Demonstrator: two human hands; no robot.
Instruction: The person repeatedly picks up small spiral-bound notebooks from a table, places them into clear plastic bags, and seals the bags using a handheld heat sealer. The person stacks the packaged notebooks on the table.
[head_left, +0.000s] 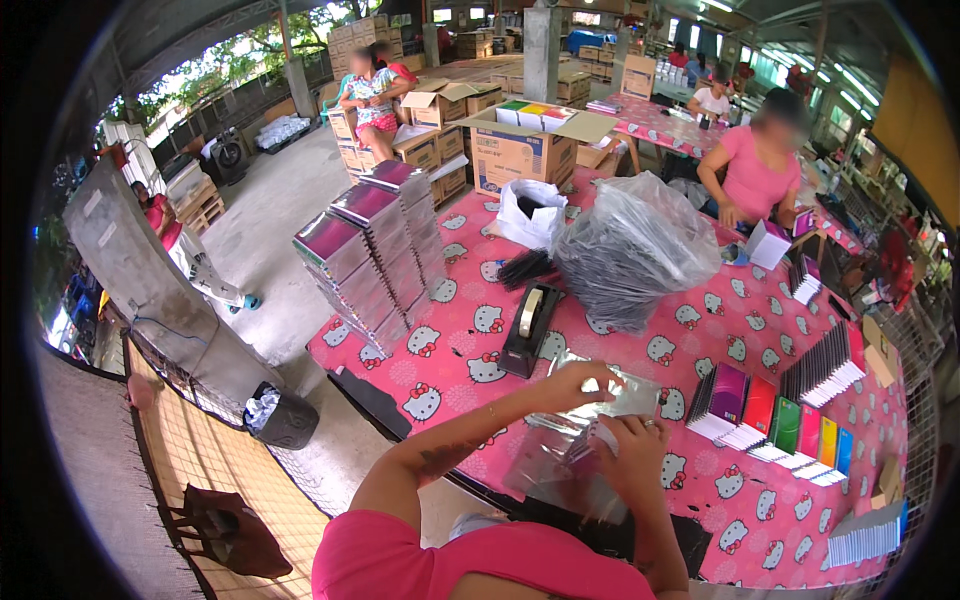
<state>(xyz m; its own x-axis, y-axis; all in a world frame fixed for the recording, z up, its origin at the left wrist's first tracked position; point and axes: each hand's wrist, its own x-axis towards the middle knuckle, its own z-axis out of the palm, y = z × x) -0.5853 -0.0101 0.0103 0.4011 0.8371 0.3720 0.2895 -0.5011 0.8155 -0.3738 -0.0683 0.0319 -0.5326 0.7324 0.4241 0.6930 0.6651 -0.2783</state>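
Clear plastic sleeves (548, 462) lie at the table's near edge, shiny and partly crumpled. My left hand (580, 388) has its fingers closed at the far edge of the plastic. Just nearer and to the right, my right hand (634, 446) is curled over the plastic, fingers bent round its edge. Something pale and purplish shows beneath the right fingers; its kind is hard to make out. A black tape dispenser (528, 330) with a roll of tape stands beyond my left forearm.
Tall stacks of wrapped spiral notebooks (372, 255) stand at left. A big clear bag of dark pieces (640, 250) sits ahead. Rows of colourful notebooks (770, 415) line the right. A co-worker (762, 170) in pink handles notebooks across the table. An open carton (520, 150) stands behind.
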